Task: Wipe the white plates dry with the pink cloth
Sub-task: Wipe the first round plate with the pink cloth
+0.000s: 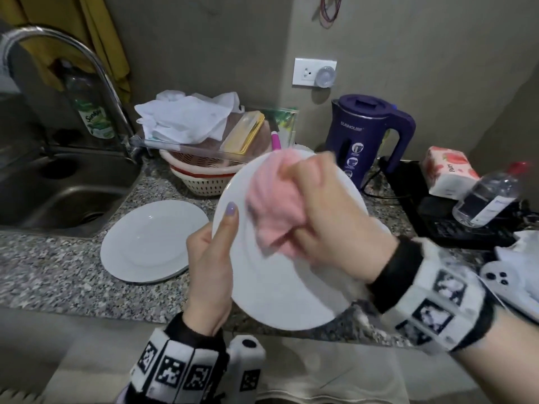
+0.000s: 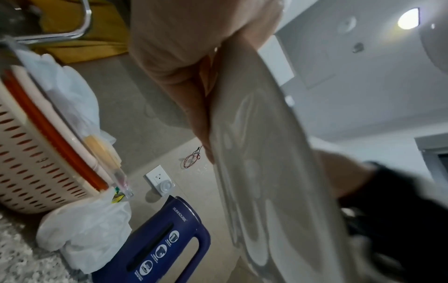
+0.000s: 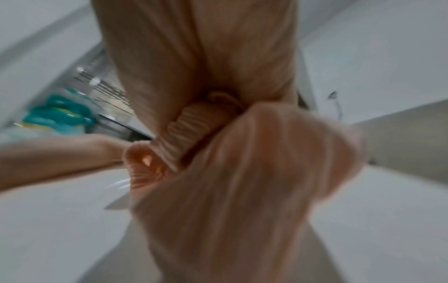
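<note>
Head view: left hand [image 1: 208, 263] grips the tilted round white ceramic plate [image 1: 291, 290] by its rim above the speckled granite table [image 1: 58, 275]; right hand [image 1: 329, 217] clenches the bunched pink cloth [image 1: 271, 208] against its face; second white plate [image 1: 151, 240] lies flat on the table.
Left wrist view: fingers [image 2: 194, 107] behind the plate's underside [image 2: 266, 172].
Right wrist view: blurred; ribbed cloth [image 3: 184, 132] in the grip.

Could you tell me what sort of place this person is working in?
Most likely a home kitchen: a steel sink with a curved tap is set into a speckled stone counter, and a purple electric kettle stands by a wall socket.
</note>
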Action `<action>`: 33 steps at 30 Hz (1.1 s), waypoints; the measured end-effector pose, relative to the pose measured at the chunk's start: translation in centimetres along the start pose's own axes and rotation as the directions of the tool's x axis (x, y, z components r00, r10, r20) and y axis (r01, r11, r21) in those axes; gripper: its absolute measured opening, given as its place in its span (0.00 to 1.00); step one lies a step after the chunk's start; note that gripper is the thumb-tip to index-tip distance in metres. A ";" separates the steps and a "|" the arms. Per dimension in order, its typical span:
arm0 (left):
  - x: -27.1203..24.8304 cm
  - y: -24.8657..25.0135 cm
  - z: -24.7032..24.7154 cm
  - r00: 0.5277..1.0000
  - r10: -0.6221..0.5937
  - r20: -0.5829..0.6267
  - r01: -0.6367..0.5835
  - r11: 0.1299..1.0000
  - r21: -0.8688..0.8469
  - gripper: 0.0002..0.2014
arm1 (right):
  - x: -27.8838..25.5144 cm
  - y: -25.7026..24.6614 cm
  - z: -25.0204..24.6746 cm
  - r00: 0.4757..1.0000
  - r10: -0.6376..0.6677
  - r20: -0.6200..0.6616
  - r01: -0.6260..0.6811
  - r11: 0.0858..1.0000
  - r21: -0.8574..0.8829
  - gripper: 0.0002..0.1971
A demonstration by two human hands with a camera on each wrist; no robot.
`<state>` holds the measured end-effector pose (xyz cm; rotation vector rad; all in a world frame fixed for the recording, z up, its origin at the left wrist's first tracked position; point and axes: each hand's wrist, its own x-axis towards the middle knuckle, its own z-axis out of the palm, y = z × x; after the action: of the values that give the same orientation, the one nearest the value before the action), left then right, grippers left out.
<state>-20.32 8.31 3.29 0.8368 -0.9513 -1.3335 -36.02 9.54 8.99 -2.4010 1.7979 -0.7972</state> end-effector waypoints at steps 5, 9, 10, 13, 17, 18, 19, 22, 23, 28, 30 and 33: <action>0.9 0.6 -0.3 0.998 -0.041 -0.047 0.037 0.996 -0.082 0.16 | -4.7 -2.8 3.0 0.950 -0.178 0.255 0.148 0.980 0.135 0.28; 0.1 0.7 0.0 0.999 0.049 -0.014 -0.049 0.999 -0.007 0.18 | -2.2 -1.5 1.0 1.000 -0.025 -0.014 0.027 0.989 0.149 0.31; 0.0 0.6 -0.1 0.998 0.054 -0.014 -0.054 0.999 -0.007 0.17 | -1.0 -0.9 0.0 0.989 0.040 -0.143 -0.022 0.992 0.126 0.30; -0.1 1.2 0.2 0.999 0.028 -0.030 -0.030 0.997 -0.077 0.13 | -0.3 1.4 -2.2 0.941 0.215 -0.262 -0.205 0.977 0.064 0.29; 0.4 1.7 0.6 0.993 0.061 -0.097 -0.067 0.996 -0.063 0.10 | -4.8 -1.4 1.3 0.980 0.173 -0.102 -0.147 0.964 0.221 0.30; 0.3 1.7 0.7 0.993 0.062 -0.097 -0.066 0.997 -0.037 0.10 | -5.8 -2.9 2.6 0.996 0.093 -0.007 -0.087 0.955 0.283 0.30; 0.2 1.7 0.6 0.993 0.065 -0.096 -0.068 0.998 -0.020 0.11 | -6.4 -4.1 3.4 0.996 0.029 0.080 -0.053 0.948 0.314 0.30; 0.1 1.6 0.1 0.992 0.043 -0.118 -0.051 0.997 -0.058 0.11 | -7.7 -2.8 3.1 0.985 0.035 0.167 -0.076 0.967 0.243 0.29; 0.1 1.6 0.0 0.991 0.045 -0.128 -0.055 0.996 -0.072 0.11 | -8.2 -1.1 2.7 0.984 0.086 0.155 -0.110 0.981 0.159 0.29; 0.2 0.9 -0.1 0.991 0.060 -0.120 -0.065 0.997 -0.041 0.10 | -8.4 -0.9 3.5 0.984 0.085 0.154 -0.110 0.980 0.165 0.31; 0.0 0.4 -0.1 0.992 0.065 -0.106 -0.066 0.998 -0.012 0.15 | -6.9 -3.4 4.6 0.991 -0.032 0.133 -0.009 0.954 0.300 0.32; -0.4 0.3 -0.3 0.994 0.089 -0.064 -0.087 0.996 0.025 0.14 | -3.2 -1.3 3.2 0.993 0.103 -0.054 -0.091 0.977 0.191 0.39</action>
<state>-19.88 8.70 3.39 0.8406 -0.9429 -1.2152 -34.16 12.01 5.39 -2.1770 1.7572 -0.9944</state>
